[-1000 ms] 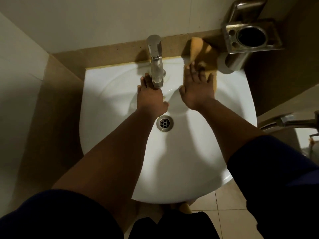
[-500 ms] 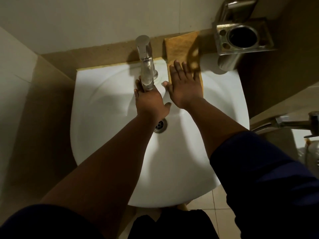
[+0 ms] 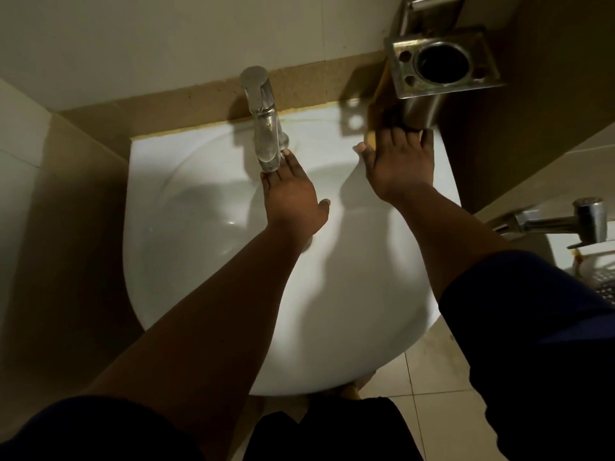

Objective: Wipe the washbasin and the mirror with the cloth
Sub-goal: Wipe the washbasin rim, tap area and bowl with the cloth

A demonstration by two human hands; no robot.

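Observation:
The white washbasin (image 3: pixel 186 247) fills the middle of the view. My right hand (image 3: pixel 401 164) lies flat with straight fingers on the yellow-brown cloth (image 3: pixel 376 118), pressing it onto the basin's back right rim under the metal holder. Only a dim strip of the cloth shows past my fingers. My left hand (image 3: pixel 293 194) rests flat in the bowl just below the chrome tap (image 3: pixel 264 128), its fingertips beside the spout. My left forearm hides the drain. No mirror is in view.
A steel tumbler holder (image 3: pixel 442 58) juts from the wall above the basin's right corner, close over my right fingers. A chrome spray fitting (image 3: pixel 562 224) sticks out at the right. Tan tiles back the basin; pale floor tiles (image 3: pixel 429 371) lie below.
My right hand has slid the cloth rightward along the back rim, from beside the tap to under the steel holder. My left hand stays by the tap's spout.

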